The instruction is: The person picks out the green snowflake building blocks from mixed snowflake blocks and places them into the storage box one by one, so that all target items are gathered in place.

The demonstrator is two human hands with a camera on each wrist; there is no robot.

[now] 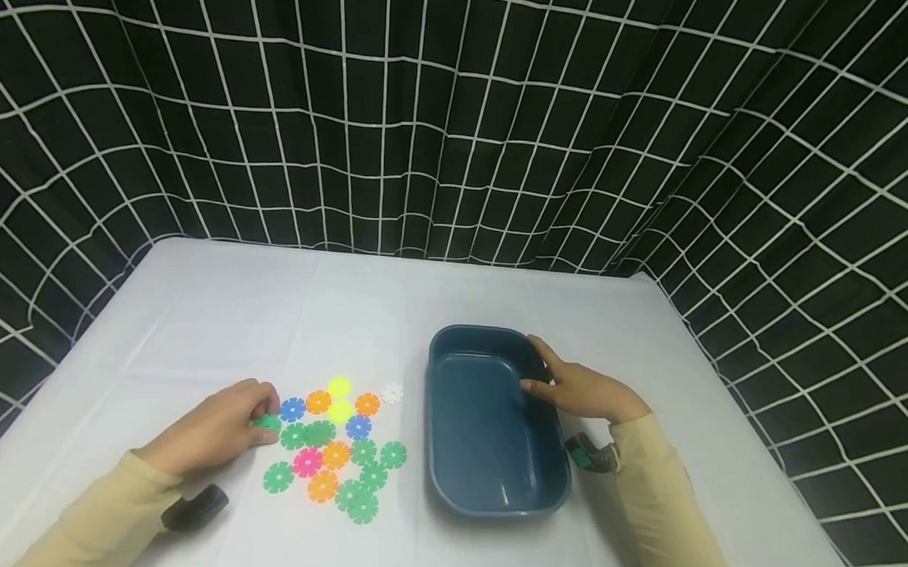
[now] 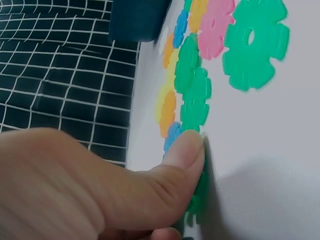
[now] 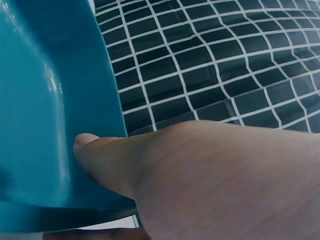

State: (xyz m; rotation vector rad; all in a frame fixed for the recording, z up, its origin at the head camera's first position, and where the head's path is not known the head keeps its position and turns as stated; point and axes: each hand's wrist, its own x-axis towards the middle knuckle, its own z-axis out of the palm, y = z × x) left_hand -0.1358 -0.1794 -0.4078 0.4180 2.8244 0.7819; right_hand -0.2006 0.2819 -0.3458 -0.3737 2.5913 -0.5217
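Observation:
At the left edge of a spread of notched plastic discs, my left hand (image 1: 224, 421) pinches a green flower-shaped disc (image 1: 267, 422) between thumb and fingers. In the left wrist view the thumb (image 2: 185, 152) covers part of that disc, close over the white cloth. My right hand (image 1: 581, 390) grips the right wall of a blue plastic bin (image 1: 438, 466), its thumb (image 3: 95, 145) inside the wall and its other fingers outside. Nothing lies in the bin. Nearest the left hand are a blue disc (image 1: 292, 409) and another green disc (image 1: 293, 436).
Several more discs lie between the left hand and the bin: a pink disc (image 1: 308, 462), a white disc (image 1: 392, 394), and yellow, orange, blue and green ones, some overlapping. A white cloth (image 1: 348, 305) covers the table. Black grid-patterned curtains (image 1: 399, 148) surround it.

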